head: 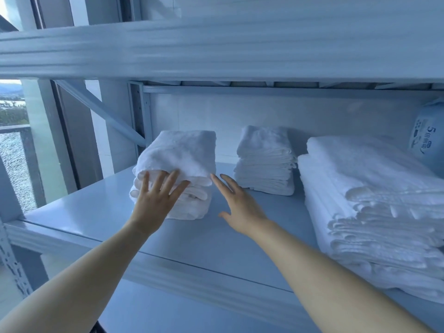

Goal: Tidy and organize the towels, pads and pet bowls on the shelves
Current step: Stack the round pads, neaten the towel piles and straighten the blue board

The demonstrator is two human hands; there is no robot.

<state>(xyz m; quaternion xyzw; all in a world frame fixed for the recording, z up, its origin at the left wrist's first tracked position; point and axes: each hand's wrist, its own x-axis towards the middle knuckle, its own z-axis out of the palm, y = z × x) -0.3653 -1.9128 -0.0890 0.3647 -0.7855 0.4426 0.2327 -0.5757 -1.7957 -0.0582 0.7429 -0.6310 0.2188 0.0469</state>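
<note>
My left hand (156, 200) lay flat against the front of the leftmost stack of folded white towels (182, 162), fingers straight and spread, pressing the layers and pinching nothing. That stack sat towards the left end of the shelf (91, 212), its lower folds bulging unevenly, so I judged it the one being squared up. My right hand (242, 207) reached in beside it, fingers straight and loosely apart, the index tip at the stack's right front corner; whether it touched the cloth I could not tell.

Further right, well apart from the first, stood a narrower stack of smaller folded cloths (264, 162), fairly even. Beyond it the large stack of broad white towels (374, 203) lay with ragged front edges and looked to need straightening. A printed pack (425, 138) stood behind it at the far right. No pet bowls showed here, so I reckoned the task was only partly done.
</note>
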